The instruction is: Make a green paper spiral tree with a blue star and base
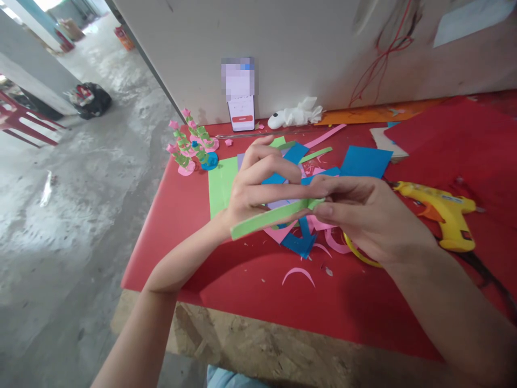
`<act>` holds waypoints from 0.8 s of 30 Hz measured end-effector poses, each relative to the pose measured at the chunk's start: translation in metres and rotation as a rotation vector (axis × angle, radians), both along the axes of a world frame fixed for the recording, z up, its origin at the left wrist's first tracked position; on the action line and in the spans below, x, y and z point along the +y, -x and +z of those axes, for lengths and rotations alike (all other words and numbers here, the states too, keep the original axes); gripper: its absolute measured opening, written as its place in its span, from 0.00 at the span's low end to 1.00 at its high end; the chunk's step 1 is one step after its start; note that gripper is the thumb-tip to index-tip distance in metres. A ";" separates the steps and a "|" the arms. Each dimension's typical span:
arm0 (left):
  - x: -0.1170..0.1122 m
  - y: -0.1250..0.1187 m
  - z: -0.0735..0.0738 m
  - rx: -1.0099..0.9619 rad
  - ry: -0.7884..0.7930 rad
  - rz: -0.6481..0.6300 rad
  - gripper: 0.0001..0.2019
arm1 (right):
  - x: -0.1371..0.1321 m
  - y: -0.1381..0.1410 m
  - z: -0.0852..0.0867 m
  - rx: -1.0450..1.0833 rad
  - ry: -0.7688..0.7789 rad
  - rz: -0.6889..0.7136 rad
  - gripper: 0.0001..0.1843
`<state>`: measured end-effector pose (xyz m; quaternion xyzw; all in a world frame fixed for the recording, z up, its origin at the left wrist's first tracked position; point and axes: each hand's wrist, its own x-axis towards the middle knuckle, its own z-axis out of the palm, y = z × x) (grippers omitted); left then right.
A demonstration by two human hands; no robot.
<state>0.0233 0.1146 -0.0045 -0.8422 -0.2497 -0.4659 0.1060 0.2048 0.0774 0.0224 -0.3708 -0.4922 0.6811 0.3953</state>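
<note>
My left hand and my right hand meet above the red table cover. Together they hold a long green paper strip. The strip runs from the left palm's heel up to the right fingertips, where its end is pinched and folded. My left fingers curl over the strip, and my right thumb and forefinger press on its end. Under the hands lies a heap of pink, blue and green paper scraps.
A yellow glue gun lies at the right. Small paper flower stems stand at the table's far left corner. A phone leans on the white wall beside a crumpled tissue. Blue paper and a green sheet lie nearby.
</note>
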 end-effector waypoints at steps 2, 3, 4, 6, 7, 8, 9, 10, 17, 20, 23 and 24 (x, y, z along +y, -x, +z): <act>0.000 -0.001 0.003 -0.007 -0.044 -0.001 0.14 | 0.000 0.000 -0.001 -0.007 0.012 -0.013 0.13; 0.000 -0.001 0.004 -0.033 -0.077 -0.015 0.13 | 0.000 0.000 -0.001 -0.012 0.010 -0.020 0.14; 0.000 -0.002 0.006 -0.067 -0.113 -0.039 0.12 | 0.000 0.001 -0.002 -0.018 0.003 -0.026 0.14; 0.000 -0.004 0.010 -0.125 -0.169 -0.089 0.09 | 0.000 0.001 -0.003 -0.037 -0.016 -0.033 0.14; 0.000 -0.005 0.011 -0.143 -0.182 -0.100 0.08 | 0.000 0.001 -0.003 -0.052 -0.023 -0.039 0.15; 0.000 -0.005 0.012 -0.156 -0.191 -0.106 0.07 | 0.000 0.001 -0.004 -0.067 -0.027 -0.049 0.16; 0.000 -0.006 0.013 -0.164 -0.196 -0.113 0.07 | 0.000 0.001 -0.004 -0.081 -0.028 -0.064 0.17; -0.001 -0.006 0.014 -0.168 -0.197 -0.121 0.07 | 0.001 0.001 -0.004 -0.094 -0.027 -0.078 0.17; 0.000 0.000 0.015 -0.136 -0.182 -0.160 0.04 | -0.002 0.000 -0.001 -0.135 -0.093 -0.124 0.15; 0.003 0.000 0.015 -0.123 -0.231 -0.128 0.04 | -0.009 0.002 0.003 -0.192 -0.263 -0.209 0.08; 0.005 -0.003 0.013 -0.145 -0.299 -0.082 0.04 | -0.017 0.007 0.008 -0.343 -0.461 -0.352 0.04; 0.005 -0.004 0.012 -0.168 -0.325 -0.073 0.03 | -0.019 0.008 0.010 -0.404 -0.514 -0.403 0.05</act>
